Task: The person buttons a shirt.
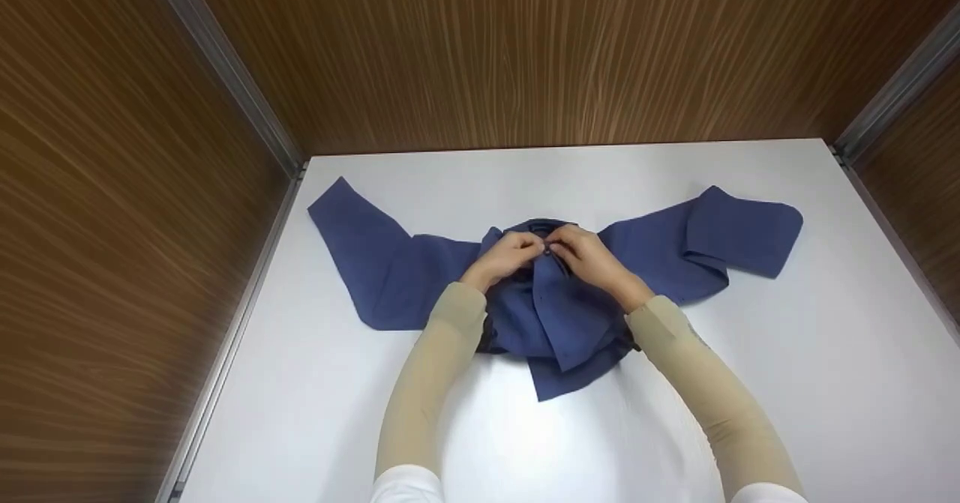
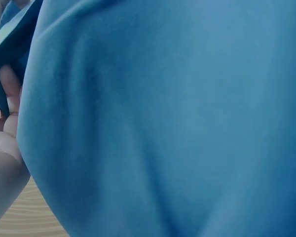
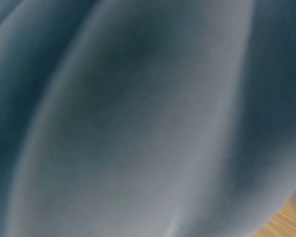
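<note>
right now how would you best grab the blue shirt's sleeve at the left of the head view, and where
Probably pinch the sleeve by its outer end, coming from the left: it lies flat on the white table, pointing away from the left hand and right hand, so that edge looks free.

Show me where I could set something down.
Bare table: between left wall, shirt and left arm; right of right arm; between arms, nearer than the shirt; between shirt and back wall. Crowded: the middle, where left hand and right hand pinch the shirt.
</note>
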{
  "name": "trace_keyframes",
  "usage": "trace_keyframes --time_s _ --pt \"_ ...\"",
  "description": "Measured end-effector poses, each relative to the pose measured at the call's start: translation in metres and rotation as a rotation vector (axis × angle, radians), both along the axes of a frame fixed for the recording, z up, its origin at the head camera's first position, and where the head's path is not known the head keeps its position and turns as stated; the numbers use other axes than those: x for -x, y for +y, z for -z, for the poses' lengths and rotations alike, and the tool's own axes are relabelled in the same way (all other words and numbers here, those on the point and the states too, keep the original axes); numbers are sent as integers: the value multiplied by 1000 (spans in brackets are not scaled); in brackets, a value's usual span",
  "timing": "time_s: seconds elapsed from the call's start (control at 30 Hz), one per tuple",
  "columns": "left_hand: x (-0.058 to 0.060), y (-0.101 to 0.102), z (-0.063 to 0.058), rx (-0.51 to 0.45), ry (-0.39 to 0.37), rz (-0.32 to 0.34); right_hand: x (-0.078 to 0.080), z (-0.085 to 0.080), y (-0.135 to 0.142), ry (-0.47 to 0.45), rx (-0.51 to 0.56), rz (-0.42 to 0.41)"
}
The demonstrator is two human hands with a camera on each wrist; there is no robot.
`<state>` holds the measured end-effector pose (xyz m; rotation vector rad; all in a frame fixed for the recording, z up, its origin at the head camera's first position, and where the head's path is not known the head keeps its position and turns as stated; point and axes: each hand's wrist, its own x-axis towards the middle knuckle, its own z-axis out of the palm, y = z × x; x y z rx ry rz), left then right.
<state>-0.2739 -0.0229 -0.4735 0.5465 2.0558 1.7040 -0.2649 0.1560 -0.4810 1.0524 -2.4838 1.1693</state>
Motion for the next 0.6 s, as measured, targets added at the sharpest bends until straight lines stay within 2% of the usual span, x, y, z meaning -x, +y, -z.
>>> trace_keyframes --time_s 0.1,0.23,0.43,0.53,0.6 --pt "-1 1 -2 47 85 16 -1 -1 0 1 -6 1" --pt "-2 3 -2 158 213 -5 -1 -2 0 9 -19 -12" --pt "-3 7 0 218 257 -70 -1 -4 3 -8 -77 -3" --pt "-4 7 0 250 283 -46 -3 -5 4 -44 -143 18" --pt "-4 7 -1 315 314 -10 -4 -7 5 -56 -195 41"
